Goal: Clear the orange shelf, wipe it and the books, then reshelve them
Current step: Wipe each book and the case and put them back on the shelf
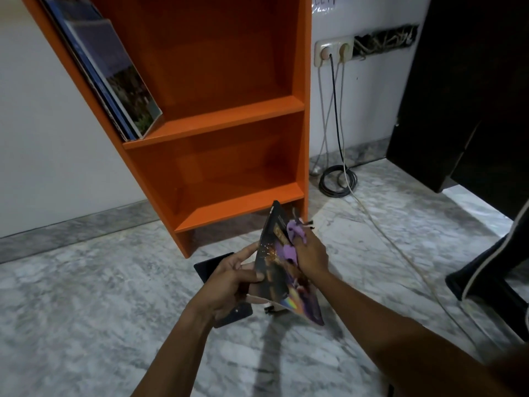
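Book tilted, top toward shelf | left hand clamps lower edge | right hand pinches cloth against cover

books on shelf, cables right

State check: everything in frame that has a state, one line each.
left hand: grips book's edge
right hand: presses cloth on book's cover
book: held tilted above floor
cloth: bunched under right hand's fingers
shelf: upright
shelved books: leaning on shelf's left side
floor books: lying flat
socket: two cables plugged in
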The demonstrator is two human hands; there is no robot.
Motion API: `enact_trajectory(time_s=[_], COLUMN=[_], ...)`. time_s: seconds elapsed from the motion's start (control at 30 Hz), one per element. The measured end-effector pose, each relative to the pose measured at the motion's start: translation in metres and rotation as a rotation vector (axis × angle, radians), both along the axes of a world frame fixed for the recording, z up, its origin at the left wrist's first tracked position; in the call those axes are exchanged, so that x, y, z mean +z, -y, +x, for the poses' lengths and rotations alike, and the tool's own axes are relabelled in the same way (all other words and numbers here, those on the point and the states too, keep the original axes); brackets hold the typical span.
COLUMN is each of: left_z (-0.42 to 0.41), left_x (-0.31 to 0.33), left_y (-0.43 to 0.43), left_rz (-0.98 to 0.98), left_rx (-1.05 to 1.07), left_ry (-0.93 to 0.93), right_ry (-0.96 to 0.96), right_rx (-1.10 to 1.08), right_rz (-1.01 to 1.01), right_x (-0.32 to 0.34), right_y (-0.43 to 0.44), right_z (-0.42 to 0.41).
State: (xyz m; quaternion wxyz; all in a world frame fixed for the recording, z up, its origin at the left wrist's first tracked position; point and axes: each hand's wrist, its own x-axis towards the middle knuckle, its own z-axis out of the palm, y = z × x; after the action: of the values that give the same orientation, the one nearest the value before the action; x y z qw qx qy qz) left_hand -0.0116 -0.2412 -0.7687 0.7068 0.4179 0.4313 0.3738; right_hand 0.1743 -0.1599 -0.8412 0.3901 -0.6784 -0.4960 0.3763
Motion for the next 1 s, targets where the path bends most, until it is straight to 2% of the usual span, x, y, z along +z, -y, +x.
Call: enact_trajectory(time_s=[0.13, 0.23, 0.3, 0.33, 0.37, 0.43, 0.47, 0.5, 0.6, 0.67, 0.7, 0.83, 0.9, 0.93, 1.0], left_z=[-0.02, -0.036, -0.045, -0.047, -0.044, -0.025, -0.011, 0.003, 0.025, 0.018, 0.014, 0.008, 0.018, 0.022, 0.034], left_x=[-0.003, 0.0, 0.004, 0.004, 0.005, 0.01, 0.013, 0.017, 0.03, 0.034, 0.033, 0.027, 0.022, 0.021, 0.017], left_y=[-0.012, -0.016, -0.018, -0.019, -0.019, -0.02, -0.02, -0.022, -0.033, -0.039, -0.039, -0.031, -0.022, -0.019, -0.012], left_rz=[-0.01, -0.038, -0.043, -0.018, 0.035, 0.174, 0.234, 0.253, 0.055, -0.059, -0.11, -0.177, -0.156, -0.145, -0.153], left_rx=[0.134, 0.176, 0.153, 0.168, 0.217, 0.389, 0.43, 0.427, 0.416, 0.483, 0.499, 0.406, 0.337, 0.324, 0.285], left_ry=[0.03, 0.078, 0.009, -0.098, -0.25, -0.509, -0.498, -0.392, 0.042, 0.25, 0.324, 0.332, 0.299, 0.279, 0.358], right_ry=[-0.336, -0.779, -0.92, -0.916, -0.834, -0.513, -0.339, -0.176, 0.269, 0.428, 0.41, 0.006, -0.08, -0.072, -0.017], right_rx=[0.038, 0.06, 0.16, 0.184, 0.174, 0.12, 0.129, 0.165, 0.388, 0.544, 0.605, 0.702, 0.579, 0.488, 0.334], right_rz=[-0.265, -0.376, -0.365, -0.307, -0.231, -0.021, 0.08, 0.158, 0.387, 0.48, 0.474, 0.314, 0.331, 0.369, 0.41], right_x=[-0.045, -0.019, 0.007, 0.021, 0.036, 0.06, 0.069, 0.076, 0.082, 0.069, 0.062, 0.051, 0.051, 0.053, 0.061], right_y=[0.017, 0.034, 0.032, 0.028, 0.025, 0.018, 0.02, 0.025, 0.051, 0.066, 0.07, 0.068, 0.056, 0.045, 0.027], right_z=[-0.008, -0.01, 0.0, 0.003, 0.005, 0.003, -0.002, -0.008, -0.029, -0.042, -0.047, -0.051, -0.05, -0.051, -0.046])
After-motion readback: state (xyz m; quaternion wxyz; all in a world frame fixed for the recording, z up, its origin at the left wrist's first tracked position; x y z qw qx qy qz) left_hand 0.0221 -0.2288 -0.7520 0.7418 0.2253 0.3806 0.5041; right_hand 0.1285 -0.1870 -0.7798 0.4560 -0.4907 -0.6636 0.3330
